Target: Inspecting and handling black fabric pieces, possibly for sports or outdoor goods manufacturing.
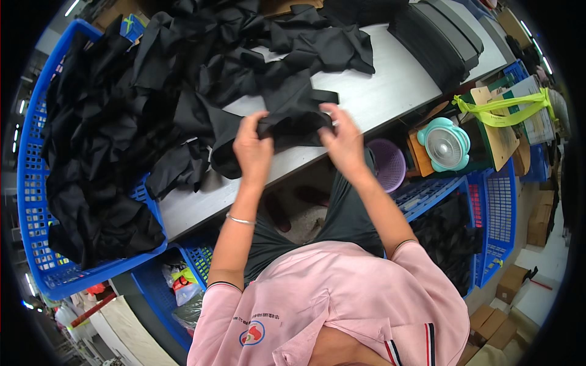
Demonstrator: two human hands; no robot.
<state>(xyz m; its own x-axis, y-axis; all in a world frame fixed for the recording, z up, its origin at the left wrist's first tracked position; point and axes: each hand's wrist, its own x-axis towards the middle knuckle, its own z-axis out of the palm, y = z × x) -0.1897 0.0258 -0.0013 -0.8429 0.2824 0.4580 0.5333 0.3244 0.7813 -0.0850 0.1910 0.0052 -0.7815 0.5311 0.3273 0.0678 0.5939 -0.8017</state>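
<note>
Left hand [253,149]'s got one end of the black cloth [294,125] pinched; it runs rightward to the right hand [343,143], equally close, grip too blurry to tell.

Pink shirt [360,287], silver bangle [242,220], dark trousers [353,213]
</note>
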